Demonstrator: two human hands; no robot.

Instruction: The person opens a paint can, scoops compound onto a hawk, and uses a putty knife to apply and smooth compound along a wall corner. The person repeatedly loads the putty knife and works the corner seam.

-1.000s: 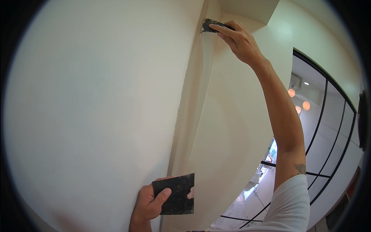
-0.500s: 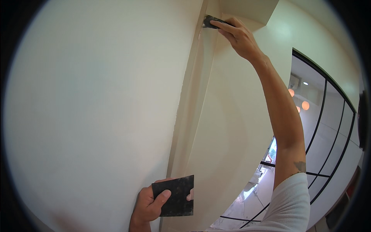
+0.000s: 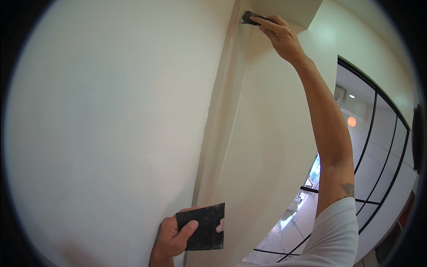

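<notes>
High in the picture, my right hand point(image 3: 281, 35) grips a small dark scraper point(image 3: 248, 18), fingers along its blade. The scraper lies at the top of a narrow vertical corner strip point(image 3: 212, 147) between two walls, which has an uneven edge along its left side. Low in the middle, my left hand point(image 3: 173, 238) holds a larger square dark plate point(image 3: 203, 231) upright, thumb over its face. A small pale pinkish patch shows at the plate's right edge; I cannot tell what it is.
A broad white wall point(image 3: 106, 124) fills the left. A cream wall point(image 3: 262, 129) runs right of the strip, under an overhang point(image 3: 289, 10) at the top. On the right is a black-framed glass or mirror panel point(image 3: 378, 147), with round orange lamps showing in it.
My right hand has risen with the small scraper and shifted slightly right along the top of the strip. My left hand and the plate have dropped a little.
</notes>
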